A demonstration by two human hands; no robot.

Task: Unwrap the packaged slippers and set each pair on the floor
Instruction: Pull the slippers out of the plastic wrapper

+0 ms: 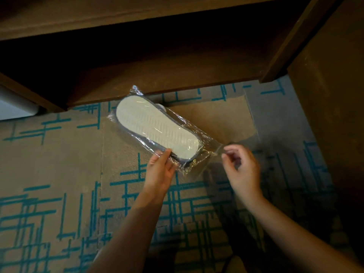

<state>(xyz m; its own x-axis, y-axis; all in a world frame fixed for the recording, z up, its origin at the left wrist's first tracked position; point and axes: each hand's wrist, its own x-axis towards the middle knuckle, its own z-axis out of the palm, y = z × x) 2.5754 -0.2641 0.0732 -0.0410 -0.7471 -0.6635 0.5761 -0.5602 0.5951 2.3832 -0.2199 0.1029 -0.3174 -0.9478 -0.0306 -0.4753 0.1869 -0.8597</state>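
Nearest the viewer, two bare forearms reach forward over the patterned carpet [59,203], tan with teal line work. The left hand [160,170] is closed on the near end of the slipper package [157,129], thumb on top by the heel edge and fingers tucked underneath, so it carries the package just above the floor or rests it there; which of the two cannot be told. The right hand [243,168] is beside it, blurred, with fingers loosely curled and thumb and forefinger close together at the loose flap of clear wrap [213,149] that trails off the package's near-right corner. Whether it has actually pinched the film cannot be told.

Beyond the left hand the package runs away and to the left: a pale ribbed sole faces up inside crinkled, glossy plastic, with a dark trim showing around the edge.

The package looks light and flat, the slippers soft and bendable, nothing fragile. The film looks thin, slick and prone to stretching before it tears, so the flap at the near end is probably the best place to grip, while the other hand clamps the heel through the wrap.

Farther out, past the package's far tip, stands dark wooden furniture [157,75] with a shadowed recess.
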